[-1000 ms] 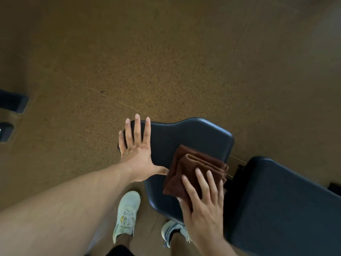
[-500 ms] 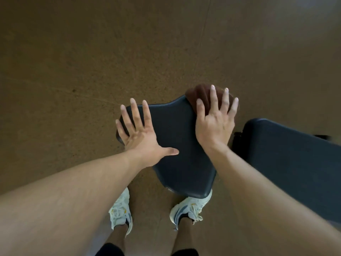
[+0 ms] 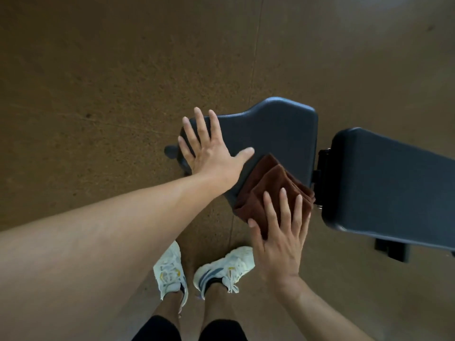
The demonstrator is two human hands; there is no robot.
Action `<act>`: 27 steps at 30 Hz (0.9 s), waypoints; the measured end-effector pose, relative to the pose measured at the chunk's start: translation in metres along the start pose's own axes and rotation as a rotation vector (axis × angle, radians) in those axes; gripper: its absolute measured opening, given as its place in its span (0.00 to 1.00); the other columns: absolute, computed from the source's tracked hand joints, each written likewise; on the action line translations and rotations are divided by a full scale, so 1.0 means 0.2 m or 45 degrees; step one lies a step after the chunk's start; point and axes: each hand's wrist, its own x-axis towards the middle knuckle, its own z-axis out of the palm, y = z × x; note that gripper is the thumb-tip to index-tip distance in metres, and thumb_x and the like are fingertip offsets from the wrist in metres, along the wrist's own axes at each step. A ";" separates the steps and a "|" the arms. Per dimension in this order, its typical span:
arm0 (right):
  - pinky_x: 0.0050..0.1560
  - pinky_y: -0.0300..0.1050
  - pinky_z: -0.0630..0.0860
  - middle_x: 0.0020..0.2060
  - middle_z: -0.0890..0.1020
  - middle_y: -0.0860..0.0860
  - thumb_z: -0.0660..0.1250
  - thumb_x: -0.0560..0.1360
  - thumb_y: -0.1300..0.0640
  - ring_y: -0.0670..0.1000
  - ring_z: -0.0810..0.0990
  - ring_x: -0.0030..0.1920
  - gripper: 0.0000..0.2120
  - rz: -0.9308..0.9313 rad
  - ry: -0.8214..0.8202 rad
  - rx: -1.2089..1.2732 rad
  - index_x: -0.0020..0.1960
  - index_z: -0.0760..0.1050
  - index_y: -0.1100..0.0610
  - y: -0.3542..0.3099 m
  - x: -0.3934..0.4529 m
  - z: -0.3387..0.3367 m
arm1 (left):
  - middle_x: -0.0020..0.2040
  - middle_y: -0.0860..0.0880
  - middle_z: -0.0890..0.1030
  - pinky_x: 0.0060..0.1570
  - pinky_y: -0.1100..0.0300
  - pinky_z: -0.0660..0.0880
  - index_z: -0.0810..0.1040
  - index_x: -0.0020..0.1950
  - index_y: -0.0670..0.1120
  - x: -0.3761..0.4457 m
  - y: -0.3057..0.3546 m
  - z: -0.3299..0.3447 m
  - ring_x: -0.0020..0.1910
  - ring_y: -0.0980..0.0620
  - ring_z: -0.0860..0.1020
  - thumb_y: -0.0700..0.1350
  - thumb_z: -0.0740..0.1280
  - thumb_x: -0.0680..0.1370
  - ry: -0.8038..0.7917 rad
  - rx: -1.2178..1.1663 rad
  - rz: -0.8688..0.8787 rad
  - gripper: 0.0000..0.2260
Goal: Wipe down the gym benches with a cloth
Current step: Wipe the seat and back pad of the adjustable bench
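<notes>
There are two dark padded parts of the desk, a seat pad (image 3: 275,134) and a longer back pad (image 3: 389,188). There is one brown cloth (image 3: 268,190). Two hands are in view, the left hand (image 3: 209,151) and the right hand (image 3: 280,244). Two white shoes (image 3: 197,269) stand on the floor.

Bare forearms, white sneakers (image 3: 172,271) with blue-and-yellow accents, dark socks, black legwear (image 3: 157,328).
</notes>
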 end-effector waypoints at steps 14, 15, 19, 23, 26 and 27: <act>0.81 0.65 0.35 0.80 0.66 0.45 0.50 0.80 0.29 0.53 0.51 0.84 0.30 -0.063 -0.318 0.013 0.77 0.67 0.38 -0.64 0.97 -0.12 | 0.85 0.51 0.48 0.78 0.55 0.49 0.46 0.85 0.52 -0.26 -0.77 -0.13 0.83 0.53 0.47 0.62 0.53 0.84 0.312 -0.458 -0.153 0.33; 0.81 0.66 0.39 0.74 0.73 0.46 0.50 0.79 0.29 0.54 0.59 0.81 0.29 -0.049 -0.369 -0.009 0.72 0.72 0.40 -0.71 1.04 -0.13 | 0.85 0.51 0.48 0.76 0.57 0.49 0.46 0.84 0.51 -0.27 -0.78 -0.15 0.83 0.53 0.48 0.62 0.53 0.84 0.318 -0.448 -0.150 0.33; 0.78 0.67 0.55 0.61 0.79 0.47 0.58 0.77 0.35 0.56 0.71 0.71 0.21 -0.322 -0.452 -0.216 0.60 0.79 0.43 -0.93 1.01 -0.07 | 0.85 0.52 0.50 0.77 0.56 0.50 0.50 0.84 0.52 -0.29 -0.85 -0.20 0.83 0.54 0.49 0.63 0.53 0.84 0.329 -0.426 -0.158 0.32; 0.79 0.72 0.51 0.69 0.79 0.47 0.66 0.78 0.45 0.56 0.63 0.80 0.17 -0.714 -0.278 -0.421 0.64 0.81 0.47 -0.92 0.73 0.01 | 0.85 0.51 0.51 0.78 0.54 0.50 0.52 0.84 0.51 -0.33 -0.84 -0.21 0.83 0.53 0.50 0.63 0.53 0.83 0.309 -0.391 -0.178 0.32; 0.79 0.73 0.51 0.78 0.71 0.48 0.69 0.77 0.52 0.57 0.57 0.84 0.18 -0.893 -0.205 -0.419 0.66 0.80 0.47 -0.77 0.59 0.02 | 0.85 0.52 0.51 0.78 0.55 0.51 0.52 0.84 0.52 -0.35 -0.79 -0.23 0.83 0.54 0.50 0.63 0.53 0.83 0.284 -0.343 -0.111 0.32; 0.79 0.74 0.53 0.81 0.67 0.48 0.70 0.76 0.53 0.58 0.55 0.84 0.20 -0.927 -0.189 -0.418 0.68 0.79 0.47 -0.70 0.54 0.02 | 0.85 0.52 0.51 0.78 0.55 0.51 0.52 0.84 0.52 -0.35 -0.77 -0.23 0.83 0.54 0.50 0.63 0.53 0.83 0.276 -0.326 -0.083 0.32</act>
